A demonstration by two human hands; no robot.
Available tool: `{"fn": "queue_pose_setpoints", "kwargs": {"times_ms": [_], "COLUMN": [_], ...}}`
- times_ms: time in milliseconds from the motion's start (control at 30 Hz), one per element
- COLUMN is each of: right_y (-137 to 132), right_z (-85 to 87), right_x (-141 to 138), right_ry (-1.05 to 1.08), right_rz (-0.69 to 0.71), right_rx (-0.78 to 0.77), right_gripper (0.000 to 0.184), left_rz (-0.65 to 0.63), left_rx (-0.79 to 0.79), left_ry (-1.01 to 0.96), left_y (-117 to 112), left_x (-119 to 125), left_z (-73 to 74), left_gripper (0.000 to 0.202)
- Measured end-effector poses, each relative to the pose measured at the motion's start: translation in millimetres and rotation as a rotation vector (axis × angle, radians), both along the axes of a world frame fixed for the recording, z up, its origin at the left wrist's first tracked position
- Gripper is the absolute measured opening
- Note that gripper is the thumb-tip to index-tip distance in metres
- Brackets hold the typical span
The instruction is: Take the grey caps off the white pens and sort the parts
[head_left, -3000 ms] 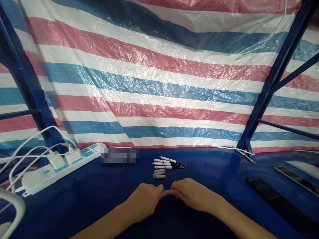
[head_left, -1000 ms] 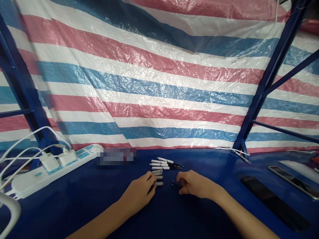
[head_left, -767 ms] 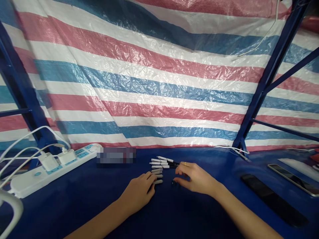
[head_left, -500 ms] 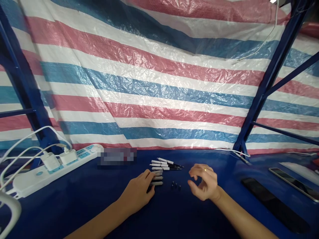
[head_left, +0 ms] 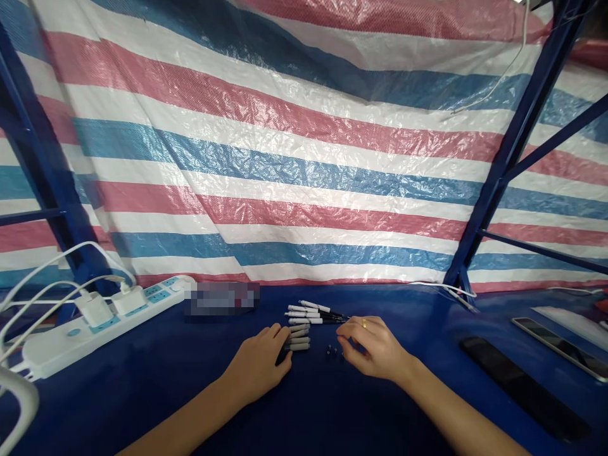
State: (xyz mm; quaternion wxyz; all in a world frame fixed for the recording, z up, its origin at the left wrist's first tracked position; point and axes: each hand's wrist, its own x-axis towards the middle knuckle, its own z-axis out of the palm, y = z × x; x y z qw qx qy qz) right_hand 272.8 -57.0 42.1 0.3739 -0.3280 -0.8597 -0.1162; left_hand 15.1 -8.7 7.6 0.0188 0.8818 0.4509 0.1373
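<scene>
Red, white and blue stripes sweep across the tarp (head_left: 285,190)! Below, a deep blue cover (head_left: 156,392), and black-and-white pens (head_left: 313,311)!

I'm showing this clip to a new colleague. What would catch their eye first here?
The big red, white and blue striped tarpaulin fills the back of the view. Below it, on a blue surface, white-and-black pens and grey tubes lie at centre, with the left hand at the tubes and the right hand beside small dark pieces. A white power strip sits at far left.
</scene>
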Motion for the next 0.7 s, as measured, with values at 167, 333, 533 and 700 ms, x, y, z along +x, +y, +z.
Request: {"fn": "queue_pose_setpoints", "kwargs": {"times_ms": [167,333,533,700], "right_y": [4.3,9.2,8.8,9.4], "right_z": [-1.6,-3.0,-3.2,-2.9], "right_x": [-2.6,-2.7,-3.4,-3.2], "right_ry": [-0.044,-0.058,-0.090,-0.121], "right_rz": [0.022,0.031,0.020,0.012], "right_rx": [-0.036,-0.037,-0.078,-0.104], "right_gripper": [0.010,0.009,0.010,0.010], "left_rz": [-0.007,-0.020,-0.023,-0.015], "left_rx": [-0.018,-0.038,-0.061,-0.076], "left_ry": [-0.001,-0.006,-0.014,-0.026], "left_y": [0.8,0.7,-0.1,0.6], "left_x": [-0.2,-1.0,-1.7,-0.2], "left_z": [1.1,3.6,4.5,7.0], "left_gripper": [0.019,0.016,0.017,0.013]}}
